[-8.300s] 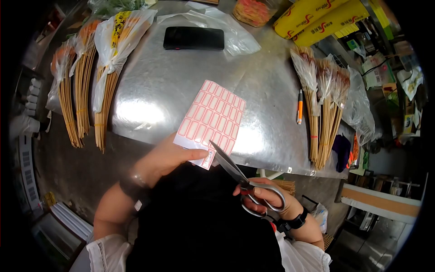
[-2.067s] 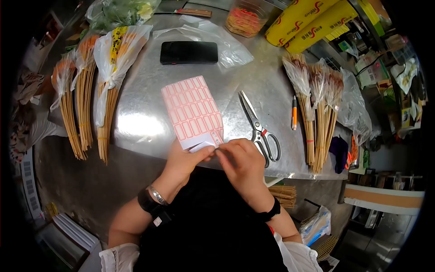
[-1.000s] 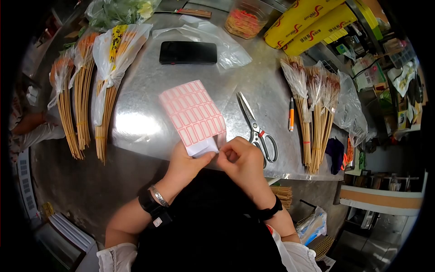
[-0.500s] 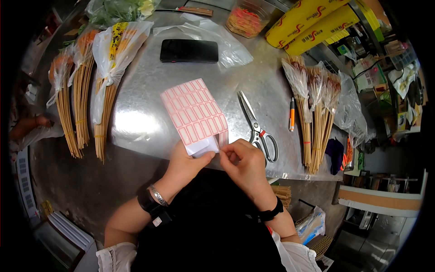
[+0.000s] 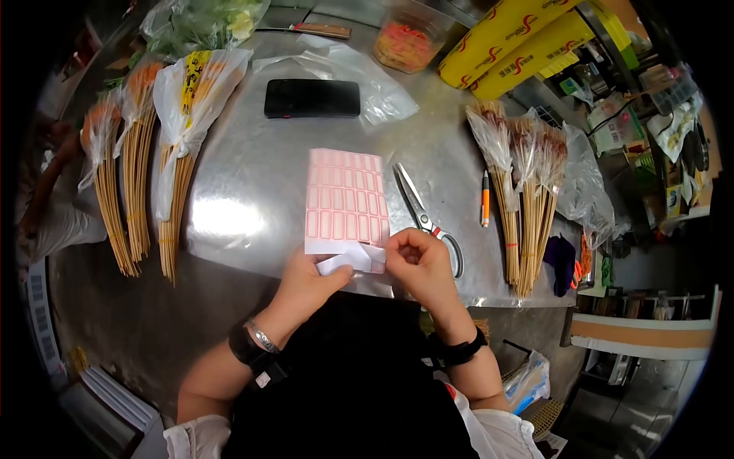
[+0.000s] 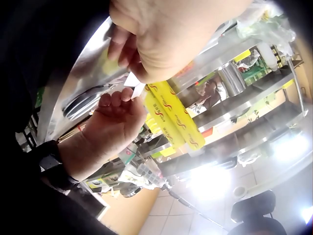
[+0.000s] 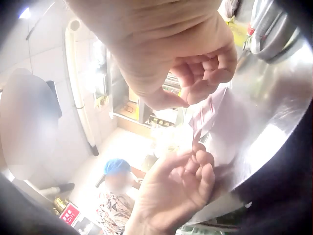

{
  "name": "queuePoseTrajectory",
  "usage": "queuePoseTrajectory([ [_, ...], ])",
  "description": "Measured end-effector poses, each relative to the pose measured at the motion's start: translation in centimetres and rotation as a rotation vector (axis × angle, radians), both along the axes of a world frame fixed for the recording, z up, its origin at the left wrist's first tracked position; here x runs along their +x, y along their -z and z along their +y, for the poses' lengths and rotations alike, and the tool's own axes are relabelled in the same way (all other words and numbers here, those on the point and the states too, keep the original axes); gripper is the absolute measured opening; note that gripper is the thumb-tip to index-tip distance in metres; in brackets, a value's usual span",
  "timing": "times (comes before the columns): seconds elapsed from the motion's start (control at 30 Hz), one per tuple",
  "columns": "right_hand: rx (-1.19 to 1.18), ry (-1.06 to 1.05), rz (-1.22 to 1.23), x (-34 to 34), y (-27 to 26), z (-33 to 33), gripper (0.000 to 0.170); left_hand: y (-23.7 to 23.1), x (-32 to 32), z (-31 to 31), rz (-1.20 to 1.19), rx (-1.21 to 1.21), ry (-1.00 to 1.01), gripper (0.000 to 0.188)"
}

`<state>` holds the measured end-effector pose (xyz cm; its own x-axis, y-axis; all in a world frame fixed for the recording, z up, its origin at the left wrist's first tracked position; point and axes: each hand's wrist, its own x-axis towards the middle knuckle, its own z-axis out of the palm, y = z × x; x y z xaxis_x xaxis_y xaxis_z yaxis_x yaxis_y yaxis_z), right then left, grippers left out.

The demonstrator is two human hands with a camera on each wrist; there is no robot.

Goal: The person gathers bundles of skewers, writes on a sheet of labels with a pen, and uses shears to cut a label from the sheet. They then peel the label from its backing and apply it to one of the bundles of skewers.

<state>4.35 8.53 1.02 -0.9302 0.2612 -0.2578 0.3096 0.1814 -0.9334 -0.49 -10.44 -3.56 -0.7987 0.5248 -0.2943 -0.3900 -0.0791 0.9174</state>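
A sheet of red-bordered sticker labels (image 5: 345,200) stands between the hands in the head view. The left hand (image 5: 310,281) grips its lower edge, thumb on the front. A folded white flap (image 5: 336,262) lifts there beside the thumb. With curled fingers, the right hand (image 5: 422,268) pinches the strip at the sheet's lower right corner. In the right wrist view, the right thumb and forefinger meet close to the sheet (image 7: 204,113). Scissors (image 5: 410,187) lie on the metal table just beyond the right hand, which partly covers their handles.
Bundles of bagged skewers lie left (image 5: 180,130) and right (image 5: 527,191). A black phone (image 5: 312,98), plastic bag (image 5: 386,96), orange pen (image 5: 485,200), tub (image 5: 405,46) and yellow film rolls (image 5: 505,46) are also on the table (image 5: 252,176). Another person is at the left edge.
Earlier the right hand held the scissors to the sheet; they now lie on the table. Since half a second ago, the sheet has turned straighter and shifted right, and the right hand has moved right.
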Motion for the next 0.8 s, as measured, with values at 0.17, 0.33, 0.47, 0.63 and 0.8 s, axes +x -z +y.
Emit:
queuePoseTrajectory([
  [0.17,-0.19,-0.058,-0.028,-0.6,-0.2,1.5,0.003,-0.6,-0.1,0.0,-0.116,0.025,0.001,0.032],
  [0.33,-0.395,-0.066,-0.068,-0.8,0.1,2.6,0.006,-1.0,-0.3,-0.2,-0.185,0.067,-0.036,0.031],
  [0.47,-0.505,0.01,-0.021,-0.5,-0.7,2.6,0.005,-1.4,-1.6,-0.7,-0.091,-0.015,-0.057,0.034],
  [0.63,0.119,0.034,0.351,0.4,-0.7,1.0,0.01,-3.3,-3.4,-3.9,0.402,-0.36,-0.023,0.033],
  [0.8,0.872,-0.153,1.012,1.4,-2.4,1.5,0.02,-5.4,-2.9,-6.0,0.768,-0.634,-0.117,0.019],
])
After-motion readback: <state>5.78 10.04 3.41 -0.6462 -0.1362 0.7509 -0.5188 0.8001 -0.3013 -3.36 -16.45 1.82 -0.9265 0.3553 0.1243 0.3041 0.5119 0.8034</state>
